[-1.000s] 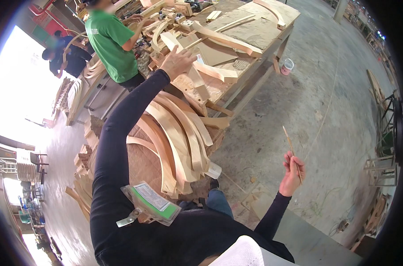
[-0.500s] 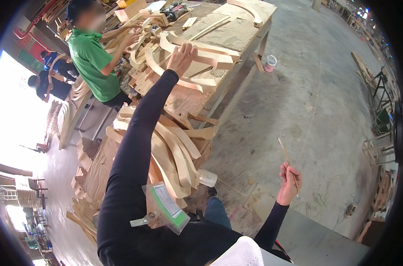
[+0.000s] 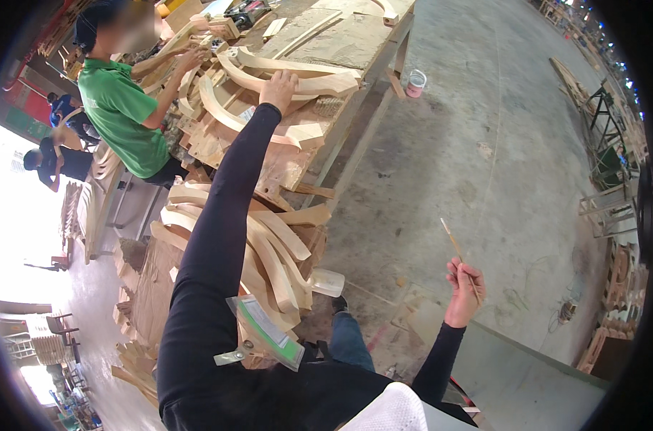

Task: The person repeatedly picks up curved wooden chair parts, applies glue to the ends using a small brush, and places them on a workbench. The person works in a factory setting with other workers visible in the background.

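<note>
At the workbench my left hand (image 3: 279, 90) is closed over the middle of a curved pale wooden piece (image 3: 328, 85), its fingers bent across the top. A second curved piece (image 3: 221, 109) lies just nearer to me, and another long one (image 3: 305, 69) lies just beyond. Well away from the bench, over the floor on the right, my right hand (image 3: 465, 291) pinches a thin wooden stick (image 3: 452, 235). The stick points up and away and has a pale tip; it touches nothing else.
Curved wooden parts (image 3: 269, 262) are stacked below my left arm, beside a translucent plastic container (image 3: 327, 282). A person in a green shirt (image 3: 118, 115) works at the bench (image 3: 326, 47) on the left. A small bucket (image 3: 415, 83) stands on the floor.
The whole view has shifted, so the bench sits further left and higher. My left hand has shifted slightly toward me on the curved piece. My right hand still pinches the stick.
</note>
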`<state>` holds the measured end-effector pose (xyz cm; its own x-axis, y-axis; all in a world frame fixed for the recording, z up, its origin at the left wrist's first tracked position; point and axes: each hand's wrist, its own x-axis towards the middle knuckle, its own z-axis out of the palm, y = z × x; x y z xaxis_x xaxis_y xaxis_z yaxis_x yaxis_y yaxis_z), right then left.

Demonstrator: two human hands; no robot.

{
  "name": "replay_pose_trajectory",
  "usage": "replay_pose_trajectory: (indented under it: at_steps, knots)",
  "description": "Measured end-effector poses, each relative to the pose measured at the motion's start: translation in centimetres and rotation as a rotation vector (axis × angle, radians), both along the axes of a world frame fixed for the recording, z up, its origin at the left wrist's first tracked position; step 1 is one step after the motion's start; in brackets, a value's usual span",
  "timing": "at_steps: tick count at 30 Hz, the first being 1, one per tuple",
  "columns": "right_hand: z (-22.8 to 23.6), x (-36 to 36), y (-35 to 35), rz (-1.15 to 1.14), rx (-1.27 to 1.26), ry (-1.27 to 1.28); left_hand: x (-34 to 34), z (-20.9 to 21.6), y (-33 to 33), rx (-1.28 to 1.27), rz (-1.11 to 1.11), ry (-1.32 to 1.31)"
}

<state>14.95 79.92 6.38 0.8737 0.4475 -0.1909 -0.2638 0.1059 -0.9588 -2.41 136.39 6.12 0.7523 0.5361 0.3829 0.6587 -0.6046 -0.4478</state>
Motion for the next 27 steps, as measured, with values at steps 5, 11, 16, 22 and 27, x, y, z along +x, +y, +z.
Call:
replay_pose_trajectory:
  at_steps: [5,11,16,22,27]
  knots:
    - [-0.1,-0.7,0.4,0.022,-0.006,-0.010,0.1,0.3,1.8,-0.057,-0.008,0.088]
    - [0.5,-1.6,1.7,0.057,0.021,-0.004,-3.0,1.3,-0.6,-0.244,0.039,-0.089]
    - [1.2,-2.3,2.5,0.163,0.036,-0.052,-8.3,5.0,-3.5,-0.332,-0.010,-0.383]
    - [1.8,-4.5,3.9,0.230,0.070,-0.034,-23.8,11.3,-11.0,-0.311,-0.086,-0.592]
    - [3.5,-8.0,7.2,0.361,0.158,-0.053,-40.7,14.6,-24.2,-0.478,0.387,-0.751]
